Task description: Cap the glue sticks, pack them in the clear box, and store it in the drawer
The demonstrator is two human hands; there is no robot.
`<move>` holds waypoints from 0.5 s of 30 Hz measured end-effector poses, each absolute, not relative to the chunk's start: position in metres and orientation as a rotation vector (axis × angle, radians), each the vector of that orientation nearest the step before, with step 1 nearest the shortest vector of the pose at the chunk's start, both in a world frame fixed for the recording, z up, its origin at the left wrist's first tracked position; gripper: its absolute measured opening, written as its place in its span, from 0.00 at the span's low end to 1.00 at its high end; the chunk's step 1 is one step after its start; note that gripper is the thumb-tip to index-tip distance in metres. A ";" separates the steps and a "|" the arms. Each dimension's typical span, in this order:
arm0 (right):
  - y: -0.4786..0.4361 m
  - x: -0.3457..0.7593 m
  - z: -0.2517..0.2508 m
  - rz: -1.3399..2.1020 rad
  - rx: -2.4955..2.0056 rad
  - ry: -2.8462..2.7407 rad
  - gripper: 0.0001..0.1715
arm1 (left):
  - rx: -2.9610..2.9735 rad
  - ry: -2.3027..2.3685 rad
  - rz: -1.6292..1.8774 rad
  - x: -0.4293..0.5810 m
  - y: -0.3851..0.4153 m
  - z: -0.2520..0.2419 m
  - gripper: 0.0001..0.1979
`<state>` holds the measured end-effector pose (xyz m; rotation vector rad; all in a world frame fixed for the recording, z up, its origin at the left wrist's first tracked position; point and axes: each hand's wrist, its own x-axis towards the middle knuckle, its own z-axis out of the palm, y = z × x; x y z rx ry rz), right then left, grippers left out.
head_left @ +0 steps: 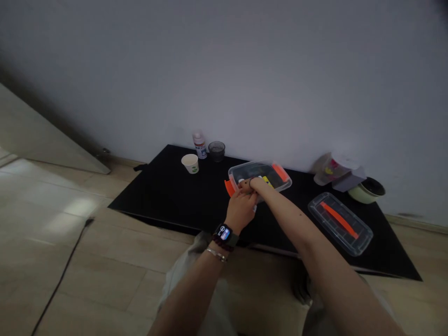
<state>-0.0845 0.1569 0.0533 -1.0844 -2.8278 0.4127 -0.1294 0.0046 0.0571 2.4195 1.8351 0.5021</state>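
A clear plastic box (259, 174) with orange clasps stands on a black mat (175, 196) on the floor. My left hand (241, 207), with a watch on the wrist, grips the near left edge of the box beside an orange clasp. My right hand (257, 183) reaches over the near rim into the box, its fingers curled on something small that I cannot make out. Dark and yellow items lie inside the box.
The box's clear lid (340, 223) with an orange handle lies on the mat at the right. A paper cup (191, 163), a small bottle (199, 144) and a dark glass (216, 151) stand at the back. A clear jug (331, 169) and a green bowl (367, 190) sit by the wall.
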 end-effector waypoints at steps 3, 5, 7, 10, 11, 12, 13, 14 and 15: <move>0.159 -0.051 0.074 0.470 -1.122 -2.904 0.10 | 2.366 1.896 0.561 -0.128 0.005 0.057 0.17; 0.152 -0.014 0.090 0.435 -1.096 -2.779 0.14 | 2.323 1.947 0.593 -0.128 0.007 0.056 0.16; 0.135 0.029 0.102 0.407 -1.042 -2.530 0.20 | 2.310 1.971 0.587 -0.128 0.008 0.054 0.16; 0.096 0.086 0.104 0.518 -1.064 -2.262 0.31 | 2.317 1.968 0.548 -0.130 0.009 0.053 0.16; 0.083 0.100 0.100 0.592 -1.132 -2.204 0.35 | 2.321 1.969 0.563 -0.130 0.008 0.053 0.16; 0.071 0.110 0.094 0.667 -1.205 -2.160 0.38 | 2.330 1.973 0.605 -0.128 0.005 0.053 0.18; 0.061 0.116 0.088 0.740 -1.264 -2.139 0.39 | 2.351 1.971 0.666 -0.126 0.001 0.054 0.20; 0.052 0.119 0.082 0.815 -1.293 -2.144 0.37 | 2.390 1.951 0.732 -0.122 -0.004 0.054 0.23; 0.045 0.120 0.076 0.890 -1.280 -2.174 0.33 | 2.445 1.906 0.786 -0.116 -0.010 0.054 0.27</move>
